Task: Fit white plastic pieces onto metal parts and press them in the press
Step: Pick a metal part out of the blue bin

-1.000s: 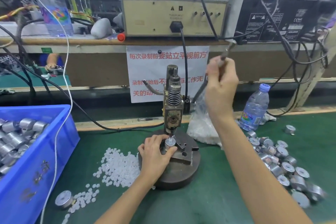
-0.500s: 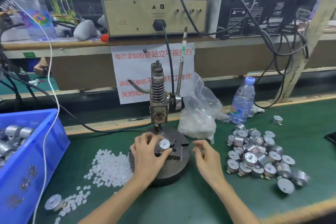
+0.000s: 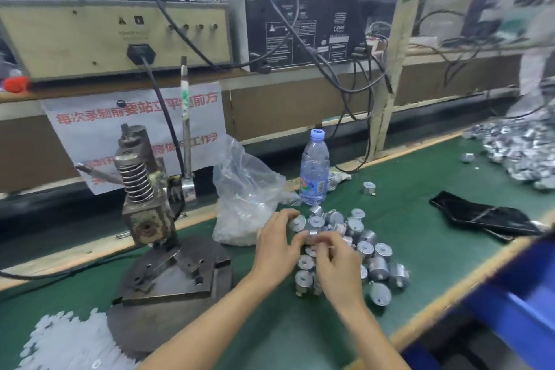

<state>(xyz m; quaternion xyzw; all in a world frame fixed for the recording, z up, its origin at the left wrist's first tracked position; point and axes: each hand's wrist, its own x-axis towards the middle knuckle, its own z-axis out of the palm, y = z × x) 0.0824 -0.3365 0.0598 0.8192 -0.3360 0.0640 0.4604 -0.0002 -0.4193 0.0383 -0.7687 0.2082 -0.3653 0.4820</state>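
Both hands down in the pile of metal parts (image 3: 351, 243), just right of the press (image 3: 147, 189). Left hand (image 3: 277, 245) curled around one silver part, thumb and fingers closed on it; right hand (image 3: 338, 261) pinched beside it, contents too blurred to tell. Probably picking or sorting stock within easy reach of the press. Press base (image 3: 168, 279) bare, lever (image 3: 185, 117) upright, ready for loading. White plastic pieces (image 3: 66, 342) heaped left of the press, near the front edge.
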